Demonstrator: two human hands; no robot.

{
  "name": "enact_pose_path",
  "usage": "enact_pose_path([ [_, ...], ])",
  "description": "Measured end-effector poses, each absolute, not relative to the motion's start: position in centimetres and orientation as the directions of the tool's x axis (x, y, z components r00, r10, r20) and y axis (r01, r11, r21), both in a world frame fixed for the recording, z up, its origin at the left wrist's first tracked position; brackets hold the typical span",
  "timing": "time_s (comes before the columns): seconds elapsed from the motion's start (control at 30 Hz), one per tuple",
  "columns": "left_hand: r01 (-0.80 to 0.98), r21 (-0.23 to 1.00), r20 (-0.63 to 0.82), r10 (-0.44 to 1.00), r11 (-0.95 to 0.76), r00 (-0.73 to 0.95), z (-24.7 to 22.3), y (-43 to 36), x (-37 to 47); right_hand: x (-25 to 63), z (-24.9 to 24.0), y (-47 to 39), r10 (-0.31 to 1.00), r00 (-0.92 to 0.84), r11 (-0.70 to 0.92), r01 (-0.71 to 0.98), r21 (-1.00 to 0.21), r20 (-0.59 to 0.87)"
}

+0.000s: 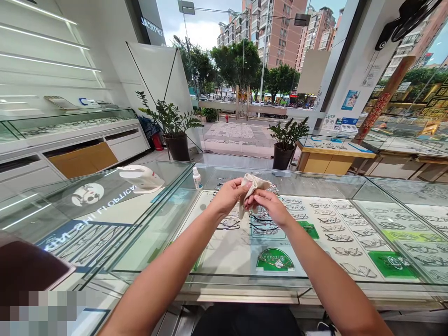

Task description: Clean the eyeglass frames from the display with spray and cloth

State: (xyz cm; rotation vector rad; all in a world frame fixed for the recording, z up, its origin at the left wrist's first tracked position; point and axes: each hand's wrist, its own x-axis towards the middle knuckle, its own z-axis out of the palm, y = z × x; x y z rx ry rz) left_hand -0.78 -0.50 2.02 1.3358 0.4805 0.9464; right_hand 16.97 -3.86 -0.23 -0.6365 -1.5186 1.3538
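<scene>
Both hands are held up over the glass display case (224,252), near its far edge. My left hand (227,198) pinches a crumpled beige cloth (252,183) from the left side. From the right, my right hand (271,205) has its fingers closed at the cloth's lower edge. Whether something lies inside the folds cannot be seen. Below the hands, rows of eyeglasses (262,228) lie under the glass. A small white bottle (197,178) stands upright on the glass to the left of the hands.
A white object with a handle (142,178) sits on the left part of the counter. A dark, rounded item (31,275) is at the lower left. Potted plants (177,144) (283,154) stand beyond the case, before the glass front.
</scene>
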Motion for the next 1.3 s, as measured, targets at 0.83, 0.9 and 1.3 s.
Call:
enact_pose_path([
  [0.83,-0.255,0.946,0.318,0.742,-0.202,0.591,2.8,-0.7,-1.2,17.2,-0.7,-3.7,0.844,-0.442,0.225,-0.225,-0.948,0.305],
  [0.9,-0.236,0.958,0.281,0.694,-0.162,0.663,3.2,-0.4,-1.9,17.4,-0.5,-3.8,0.849,-0.429,0.216,-0.251,-0.944,0.309],
  [1.3,-0.242,0.932,0.356,0.803,-0.269,0.477,2.6,-1.4,-0.3,16.7,-0.8,-3.8,0.890,-0.364,0.183,-0.262,-0.947,0.273],
])
